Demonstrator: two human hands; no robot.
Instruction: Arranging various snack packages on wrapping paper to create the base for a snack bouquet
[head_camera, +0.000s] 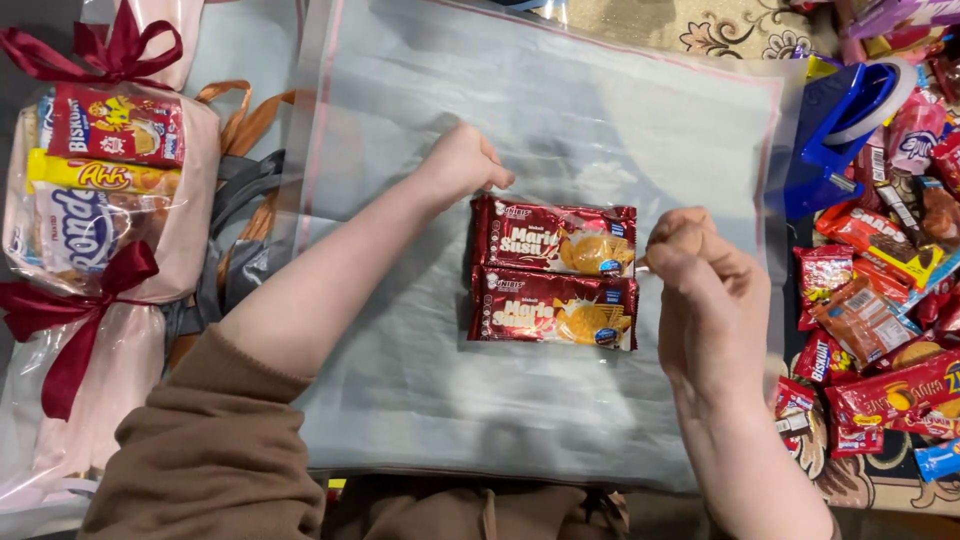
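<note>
two hands work over a clear plastic sheet (560, 110) spread flat in the middle of the scene. the left hand (462, 162) is curled into a loose fist, its knuckles touching the far left corner of the upper biscuit packet (553, 238); whether it pinches the wrapper edge or the sheet cannot be told. the right hand (705, 290) is also curled, thumb pressed to fingertips just beside the right end of that same packet, possibly nipping something thin, too small to make out. the lower biscuit packet (553, 310), red like the first, lies touching it on the near side, both resting lengthwise on the sheet between the two hands. a brown sleeve (215, 450) covers the left forearm. farther left stands a wrapped gift bundle (95, 200) of snacks tied with dark red ribbon (105, 45). to the far right sits a blue tape dispenser (840, 120), and nearer on that side lies a heap of loose snack packets (880, 340), well apart from the sheet's centre.
</note>
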